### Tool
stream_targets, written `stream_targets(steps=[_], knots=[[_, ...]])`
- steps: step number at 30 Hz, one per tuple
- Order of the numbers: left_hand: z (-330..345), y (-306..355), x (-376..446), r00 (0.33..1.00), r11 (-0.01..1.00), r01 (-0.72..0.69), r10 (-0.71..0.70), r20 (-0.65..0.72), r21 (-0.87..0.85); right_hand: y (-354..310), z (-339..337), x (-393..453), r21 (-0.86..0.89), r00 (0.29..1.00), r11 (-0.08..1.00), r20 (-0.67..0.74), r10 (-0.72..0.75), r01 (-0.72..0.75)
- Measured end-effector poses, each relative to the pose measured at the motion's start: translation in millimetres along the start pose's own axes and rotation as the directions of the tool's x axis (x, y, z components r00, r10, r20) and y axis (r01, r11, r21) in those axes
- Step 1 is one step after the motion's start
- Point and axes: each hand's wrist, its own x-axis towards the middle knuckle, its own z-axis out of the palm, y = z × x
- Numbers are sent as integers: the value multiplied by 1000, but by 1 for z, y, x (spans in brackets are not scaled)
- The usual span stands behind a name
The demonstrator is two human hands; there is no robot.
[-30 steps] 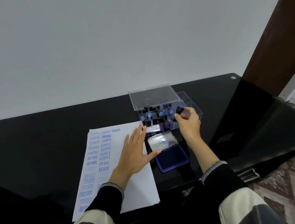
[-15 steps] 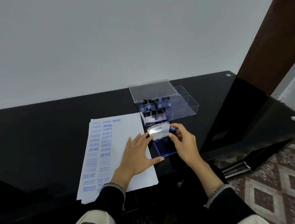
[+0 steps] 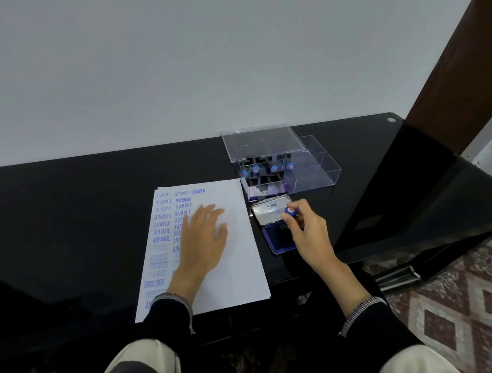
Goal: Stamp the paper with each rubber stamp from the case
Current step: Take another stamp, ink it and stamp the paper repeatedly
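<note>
A white paper (image 3: 239, 263) with blue stamped words down its left side lies on the black table (image 3: 64, 218). My left hand (image 3: 203, 238) rests flat on it with straight fingers. To its right sits an open ink pad (image 3: 275, 241), its silver lid (image 3: 270, 212) tipped back. My right hand (image 3: 309, 234) pinches a rubber stamp (image 3: 290, 211) with a blue top and holds it down on the pad. Behind the pad stands the clear stamp case (image 3: 311, 175), lid up, with several blue-topped stamps (image 3: 255, 170) inside.
A white wall rises behind the table. The table's right end has a glossy angled panel (image 3: 416, 190) and metal studs. Patterned floor tiles (image 3: 468, 301) show at the lower right. My dark sleeves reach in from the bottom.
My right hand carried the stamp from the case down to the ink pad. My left hand slid a little up and left across the paper.
</note>
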Motion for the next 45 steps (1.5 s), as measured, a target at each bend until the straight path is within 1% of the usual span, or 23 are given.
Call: stream_targets(steps=[2, 4, 5, 6, 8, 10, 13, 17, 22, 25, 29, 34, 36, 41, 45], knots=[[-7, -18, 2, 989, 988, 137, -133, -63, 65, 0, 2, 1, -14, 1000, 1000, -7, -10, 9], [-13, -30, -1, 952, 936, 307, -299, -70, 175, 0, 3, 2, -35, 1000, 999, -6, -15, 15], [-14, -33, -3, 926, 904, 377, -369, -75, 202, 0, 4, 3, -44, 1000, 999, -3, -14, 14], [-15, -34, -5, 904, 879, 428, -420, -82, 209, 0, 4, 3, -50, 1000, 999, -2, -10, 10], [-15, -33, -8, 880, 854, 475, -462, -109, 212, -1, 4, 4, -59, 1000, 998, 1, 2, -2], [-16, -29, -10, 870, 836, 493, -472, -140, 241, -2, 4, 4, -55, 1000, 998, 4, 15, -15], [-15, -23, -11, 855, 811, 519, -498, -147, 271, -3, 5, 5, -48, 1000, 998, 4, 31, -30], [-15, -20, -14, 856, 806, 516, -487, -172, 289, -2, 7, 3, -43, 999, 998, -11, 36, -36], [-23, -31, -10, 863, 826, 504, -469, -188, 252, 6, 14, 0, -138, 994, 988, -72, -81, 70], [-26, -33, -8, 860, 826, 510, -480, -174, 241, 5, 12, 4, -145, 997, 988, -50, -61, 53], [-28, -28, -7, 834, 812, 552, -531, -151, 191, 1, 11, 12, -158, 1000, 987, 6, -29, 29], [-30, -25, -6, 803, 797, 595, -582, -132, 104, 6, 17, 4, -142, 994, 988, -81, -74, 62], [-31, -26, -6, 807, 802, 588, -571, -151, 105, 9, 17, 4, -133, 993, 989, -97, -70, 57], [-32, -34, -6, 832, 815, 552, -525, -178, 177, 10, 19, 3, -187, 993, 978, -55, -102, 90], [-31, -41, -8, 862, 833, 505, -469, -194, 226, 10, 19, 4, -154, 992, 986, -100, -82, 66]])
